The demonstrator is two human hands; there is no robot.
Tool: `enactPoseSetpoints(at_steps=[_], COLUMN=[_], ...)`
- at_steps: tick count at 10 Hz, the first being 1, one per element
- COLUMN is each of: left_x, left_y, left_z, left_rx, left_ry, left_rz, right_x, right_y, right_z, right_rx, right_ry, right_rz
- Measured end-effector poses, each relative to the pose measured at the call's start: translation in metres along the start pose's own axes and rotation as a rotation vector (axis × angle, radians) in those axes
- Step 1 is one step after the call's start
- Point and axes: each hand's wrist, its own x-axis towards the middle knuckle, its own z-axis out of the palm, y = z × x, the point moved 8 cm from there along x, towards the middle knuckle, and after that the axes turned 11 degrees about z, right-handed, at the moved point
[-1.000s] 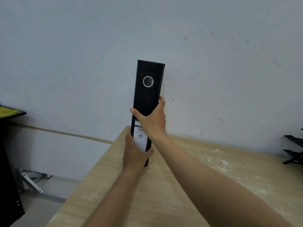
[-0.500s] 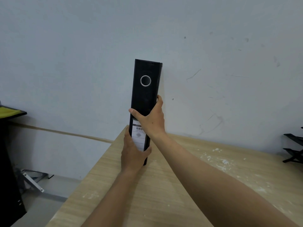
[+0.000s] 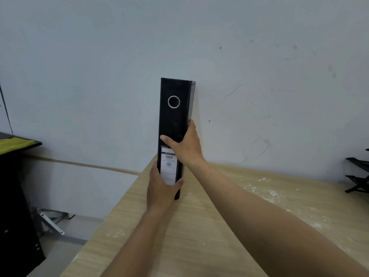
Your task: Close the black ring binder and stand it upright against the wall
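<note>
A: Head view: black ring binder (image 3: 174, 124) was shut and upright on the table (image 3: 199, 226), spine facing the camera, back edge at or very near the wall (image 3: 259, 76); contact couldn't be confirmed.

B: Hands?

A: Left hand (image 3: 161, 189) wrapped the lower spine over the label (image 3: 168, 165); right hand (image 3: 184, 145) clasped the spine midway, thumb across the front. Closing looked done, standing nearly so; only release was left.

B: Versus a second earlier?

A: Same grips. Binder sat slightly further left in frame and straighter, less lean; part of that could've been camera movement.
</note>
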Motion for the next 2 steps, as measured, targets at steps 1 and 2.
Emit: enactPoseSetpoints(at_steps=[1, 2], left_x=[-0.003, -0.007], left_y=[0.015, 0.042], left_z=[-0.010, -0.021], left_rx=[-0.014, -0.008], left_ry=[0.019, 0.044], left_rz=[0.036, 0.069], right_x=[-0.008, -0.023], right_y=[-0.005, -0.011], right_z=[-0.010, -0.028], right_rx=[-0.024, -0.105], right_ry=[-0.019, -0.059], right_rz=[-0.020, -0.006])
